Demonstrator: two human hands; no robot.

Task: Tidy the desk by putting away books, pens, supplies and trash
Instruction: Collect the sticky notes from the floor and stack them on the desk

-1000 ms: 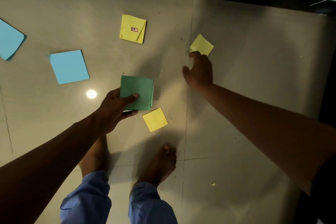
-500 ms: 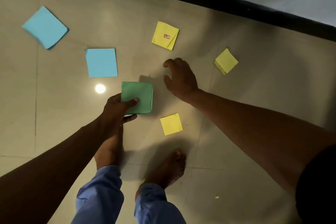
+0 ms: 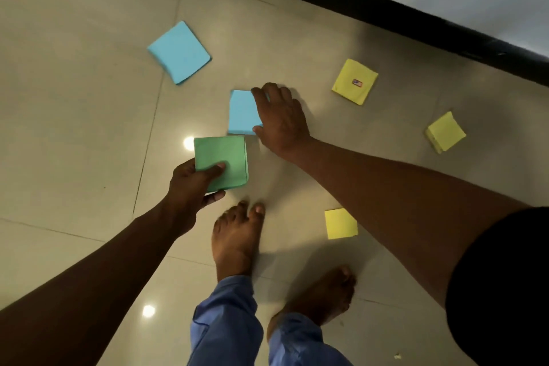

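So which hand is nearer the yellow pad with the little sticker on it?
Right. The right hand rests on a blue pad, left of the stickered yellow pad; the left hand holds the green pad farther off.

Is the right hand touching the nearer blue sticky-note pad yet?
Touching. The head view shows the right hand laid over the right edge of the nearer blue sticky-note pad, thumb at its lower corner and fingertips at its upper corner, with no gap visible.

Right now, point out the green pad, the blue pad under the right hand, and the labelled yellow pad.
green pad [image 3: 228, 157]: head view, top face.
blue pad [image 3: 242, 113]: head view, uncovered left part.
labelled yellow pad [image 3: 347, 86]: head view, face left of label.
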